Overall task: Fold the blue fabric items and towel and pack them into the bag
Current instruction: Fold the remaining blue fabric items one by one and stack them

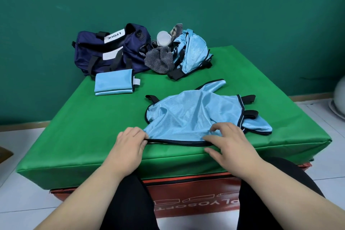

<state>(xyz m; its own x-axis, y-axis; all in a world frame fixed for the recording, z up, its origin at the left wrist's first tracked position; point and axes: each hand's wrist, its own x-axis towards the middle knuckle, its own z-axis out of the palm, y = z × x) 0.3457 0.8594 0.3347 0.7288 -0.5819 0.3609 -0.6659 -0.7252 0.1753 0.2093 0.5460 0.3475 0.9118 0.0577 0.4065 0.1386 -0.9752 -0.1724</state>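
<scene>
Across the middle of the frame, a green-covered table on a red box. Reaching up from the bottom edge, two bare forearms.

At lower centre, left hand palm down, fingers curled together, pinching the left end of a black-trimmed hem. Right of it, right hand with fingers spread and arched, tips pressing the same cloth near the hem, thumb lower on the table edge.

Under both hands, a blue fabric piece spread flat, black straps at its right side.

Upper left, a navy bag, unzipped. Just right of it, a heap of blue fabric tangled with a grey striped towel. In front of the bag, a folded blue piece. Atop the heap, a white cup.
</scene>
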